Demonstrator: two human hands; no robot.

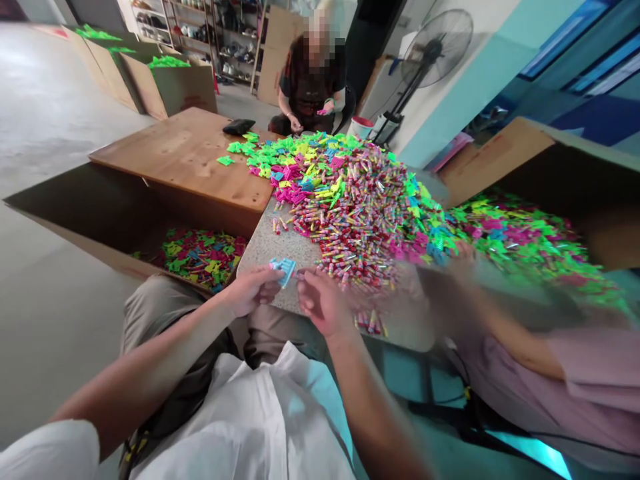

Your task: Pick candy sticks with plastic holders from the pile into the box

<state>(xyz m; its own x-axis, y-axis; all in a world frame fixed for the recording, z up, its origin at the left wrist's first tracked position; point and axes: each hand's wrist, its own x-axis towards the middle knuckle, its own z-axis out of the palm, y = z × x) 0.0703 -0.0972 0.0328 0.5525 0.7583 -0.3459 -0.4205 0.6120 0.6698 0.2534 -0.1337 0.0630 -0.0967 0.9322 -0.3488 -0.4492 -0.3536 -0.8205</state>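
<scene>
My left hand (254,290) pinches a small light-blue plastic piece (285,270) with slots or ridges, above the near edge of the speckled tabletop (263,250). Close to the piece's right side is my right hand (324,300), its thumb and fingers drawn together; whatever lies between the fingertips is too small to make out. Just beyond both hands spreads a big heap of small striped tubes (355,220) with red ends. Green, pink, yellow and blue plastic pieces (285,153) lie mixed along the heap's far and right sides.
At the left, an open carton (60,207) holds mixed pieces below a wooden board (185,150). Another carton (505,157) with pieces stands at the right. A co-worker's blurred arm (520,343) reaches in there. Across the table sits another person (313,87), near a fan (435,50).
</scene>
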